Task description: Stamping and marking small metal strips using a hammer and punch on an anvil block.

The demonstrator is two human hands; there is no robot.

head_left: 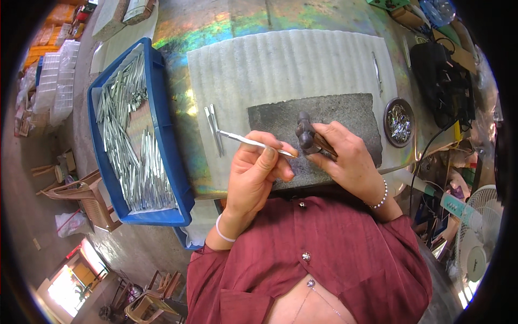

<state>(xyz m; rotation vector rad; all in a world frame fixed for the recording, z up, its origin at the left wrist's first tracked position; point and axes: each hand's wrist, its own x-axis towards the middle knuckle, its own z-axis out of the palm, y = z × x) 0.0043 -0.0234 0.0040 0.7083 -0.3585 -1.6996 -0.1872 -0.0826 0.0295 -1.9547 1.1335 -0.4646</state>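
Note:
Between the thumb and fingers of my left hand [256,162] is a slim silver metal rod [233,136], tilted, its far end pointing left. My right hand [345,154] is closed round the handle of a hammer [305,132], close to its dark head. Under the hammer lies a dark grey rectangular slab [345,110], on a sheet of white foam [286,59]. A couple of similar silver rods [214,129] rest on the foam left of my left hand. Another thin rod [377,73] lies near the foam's right edge.
At the left stands a blue plastic tray [162,113] full of silver rods. A round dark dish [389,137] of small shiny metal parts is at the right. Beyond it are a black bag [440,75] with a cable and a fan [477,232]. A chair [81,200] stands left of the table.

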